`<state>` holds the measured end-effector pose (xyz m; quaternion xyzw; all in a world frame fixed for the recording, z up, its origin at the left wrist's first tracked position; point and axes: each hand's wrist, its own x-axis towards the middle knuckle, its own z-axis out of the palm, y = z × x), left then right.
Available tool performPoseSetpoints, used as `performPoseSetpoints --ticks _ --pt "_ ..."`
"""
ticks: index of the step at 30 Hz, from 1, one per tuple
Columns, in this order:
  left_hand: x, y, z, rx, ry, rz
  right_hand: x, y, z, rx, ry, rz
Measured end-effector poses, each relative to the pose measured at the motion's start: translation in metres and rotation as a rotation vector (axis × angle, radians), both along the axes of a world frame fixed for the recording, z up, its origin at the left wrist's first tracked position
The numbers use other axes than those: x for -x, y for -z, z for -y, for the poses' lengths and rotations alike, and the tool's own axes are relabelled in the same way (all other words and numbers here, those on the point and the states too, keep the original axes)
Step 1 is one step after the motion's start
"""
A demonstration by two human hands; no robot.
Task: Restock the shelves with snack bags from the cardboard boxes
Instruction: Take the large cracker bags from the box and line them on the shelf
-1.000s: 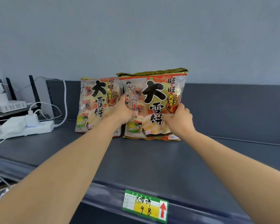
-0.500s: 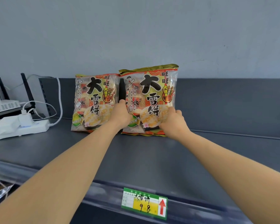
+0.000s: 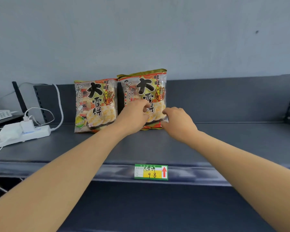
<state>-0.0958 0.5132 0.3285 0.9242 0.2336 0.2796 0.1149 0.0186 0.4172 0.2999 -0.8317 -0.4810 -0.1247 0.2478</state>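
Dark shelf, two snack bags, power strip

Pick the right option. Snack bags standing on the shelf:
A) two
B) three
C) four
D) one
A: only the left snack bag and the right snack bag stand upright, side by side, on the shelf.

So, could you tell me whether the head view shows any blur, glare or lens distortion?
Head view: soft, even light with only faint shadows; the shelf edge bows slightly from the wide-angle lens; the left hand looks a little smeared at the fingertips; the left snack bag has mild sheen, print legible.
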Motion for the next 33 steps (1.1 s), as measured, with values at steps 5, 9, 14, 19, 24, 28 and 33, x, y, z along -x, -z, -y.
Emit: performPoseSetpoints --ticks 5,9,14,19,24,28,33 --pt "0.010 0.006 0.077 -0.101 0.266 -0.031 0.027 0.007 0.094 0.078 0.138 0.154" --pt "0.008 0.033 0.152 -0.139 0.476 -0.108 0.035 0.031 0.194 0.188 0.326 0.219" --pt "0.000 0.077 0.244 -0.115 0.691 -0.235 0.036 0.069 0.319 0.347 0.561 0.150" --pt "-0.022 0.127 0.337 -0.075 0.808 -0.403 0.019 0.115 0.427 0.484 0.730 0.005" --pt "-0.060 0.189 0.427 -0.089 0.841 -0.606 -0.011 0.165 0.517 0.577 0.831 -0.205" --pt "-0.096 0.231 0.496 0.030 0.823 -0.708 -0.042 0.207 0.579 0.612 0.823 -0.335" --pt "-0.139 0.282 0.568 0.157 0.766 -0.778 -0.093 0.260 0.645 0.681 0.805 -0.438"
